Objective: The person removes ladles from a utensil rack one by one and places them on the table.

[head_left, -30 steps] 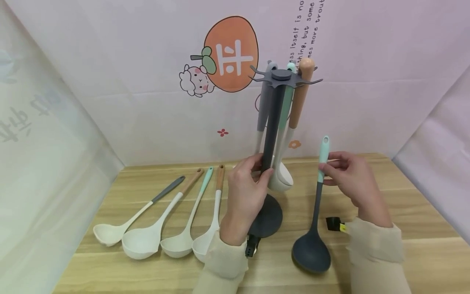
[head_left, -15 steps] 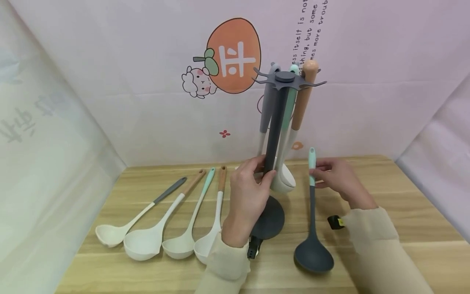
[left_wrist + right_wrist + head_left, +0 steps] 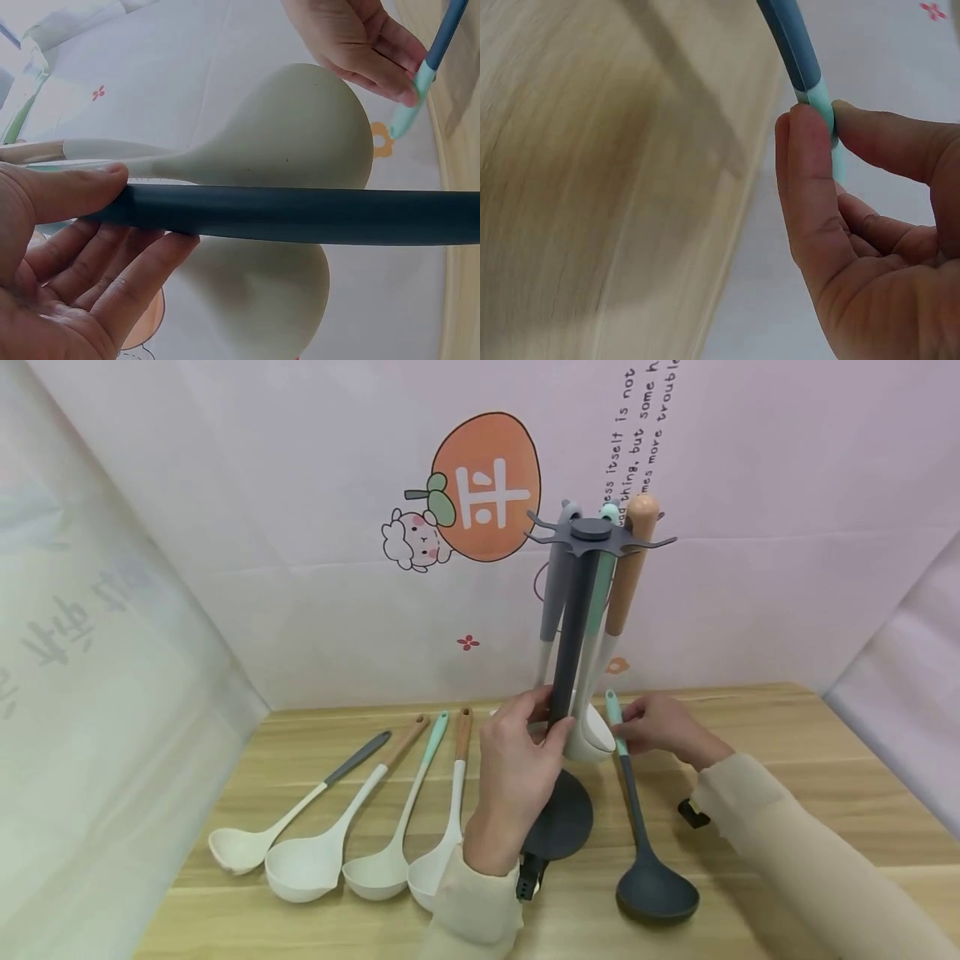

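Observation:
My left hand (image 3: 517,768) grips the dark grey post (image 3: 573,643) of a utensil stand with a hooked top (image 3: 592,531) and round base (image 3: 562,827). Ladles with a grey handle (image 3: 555,593), a mint handle (image 3: 600,597) and a wooden-coloured handle (image 3: 628,577) hang from it. To the right of the stand, my right hand (image 3: 660,727) pinches the mint handle of a dark grey ladle (image 3: 656,889), whose bowl is nearest to me. In the right wrist view, thumb and fingertips (image 3: 808,127) pinch the handle just beyond the dark shaft (image 3: 791,45).
Several pale ladles lie in a row at the left: one with a grey handle (image 3: 360,756), one wooden-coloured (image 3: 405,743), one mint (image 3: 435,739), another wooden-coloured (image 3: 463,735). A printed cloth (image 3: 337,635) stands behind the wooden table (image 3: 765,735).
My right hand has moved left toward the stand, swinging the dark ladle's handle end left and lower while its bowl stays about in place. My left hand keeps its grip; the head view shifted slightly.

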Motion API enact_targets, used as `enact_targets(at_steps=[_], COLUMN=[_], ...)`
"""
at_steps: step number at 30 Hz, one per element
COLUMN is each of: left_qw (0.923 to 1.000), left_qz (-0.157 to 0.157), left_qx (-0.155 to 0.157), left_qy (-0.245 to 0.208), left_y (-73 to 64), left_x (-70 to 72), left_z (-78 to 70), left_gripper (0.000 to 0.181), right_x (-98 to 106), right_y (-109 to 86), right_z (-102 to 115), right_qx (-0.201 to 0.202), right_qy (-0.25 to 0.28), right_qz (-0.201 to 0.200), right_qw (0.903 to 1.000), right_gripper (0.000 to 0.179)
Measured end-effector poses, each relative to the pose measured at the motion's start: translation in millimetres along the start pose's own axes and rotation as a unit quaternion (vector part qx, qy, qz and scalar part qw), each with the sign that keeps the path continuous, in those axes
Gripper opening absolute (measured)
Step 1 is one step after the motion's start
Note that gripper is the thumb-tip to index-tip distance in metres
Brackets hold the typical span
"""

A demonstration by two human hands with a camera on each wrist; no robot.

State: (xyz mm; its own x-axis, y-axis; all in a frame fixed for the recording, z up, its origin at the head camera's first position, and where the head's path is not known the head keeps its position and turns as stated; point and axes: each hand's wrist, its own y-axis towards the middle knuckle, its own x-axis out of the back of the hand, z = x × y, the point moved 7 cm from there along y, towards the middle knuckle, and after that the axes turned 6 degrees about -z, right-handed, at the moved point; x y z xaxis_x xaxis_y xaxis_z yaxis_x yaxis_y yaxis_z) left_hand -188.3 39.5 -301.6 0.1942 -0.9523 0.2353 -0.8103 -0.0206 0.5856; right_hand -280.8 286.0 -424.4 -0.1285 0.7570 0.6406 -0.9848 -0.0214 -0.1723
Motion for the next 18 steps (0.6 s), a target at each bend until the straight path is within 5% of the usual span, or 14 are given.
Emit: enact_targets(at_steps=[8,18], left_qw=[1.0000,0.9999], left_qz=[-0.007,-0.013], left_qx=[-0.003,-0.008], left_qy=[0.005,0.005], left_y=[0.6,-2.5], left_x=[0.1,0.5], left_z=[-1.8,-1.8], left_gripper=[0.033,0.030], right_x=[-7.5,-28.6], right_y=[5.4,6.0], right_z=[-2.7,-6.9], right_qx=[0.003,0.032], right_qy=[-0.078,-0.100], right_qz=[-0.003,-0.001], right_qw=[0.9970,0.9944], right_gripper=[0.018,0.013])
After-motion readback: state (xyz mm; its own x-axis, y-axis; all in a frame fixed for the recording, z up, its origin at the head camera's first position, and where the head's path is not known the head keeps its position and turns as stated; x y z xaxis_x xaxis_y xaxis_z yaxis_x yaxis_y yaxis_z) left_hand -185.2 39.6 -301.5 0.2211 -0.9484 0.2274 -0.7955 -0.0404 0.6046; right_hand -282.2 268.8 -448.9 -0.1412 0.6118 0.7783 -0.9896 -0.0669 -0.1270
